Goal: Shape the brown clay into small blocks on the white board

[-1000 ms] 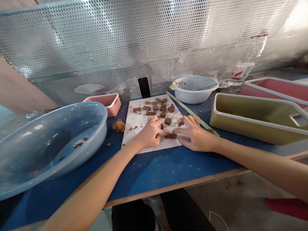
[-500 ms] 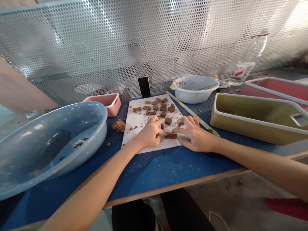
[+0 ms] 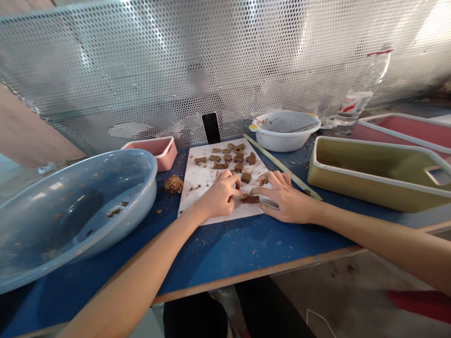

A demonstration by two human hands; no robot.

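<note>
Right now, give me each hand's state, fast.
Left hand: loosely curled at the left end of the small, brown, clay-like strip; grip cannot be told.
Right hand: partly curled at that strip's right end; grip cannot be told.

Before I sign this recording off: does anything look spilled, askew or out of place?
Brown crumbs litter the white board and blue tabletop, looking spilled. A rough brown lump lies by the board's left edge, apart from the shaped pieces. The bottle appears tilted, perhaps only lens distortion.
</note>
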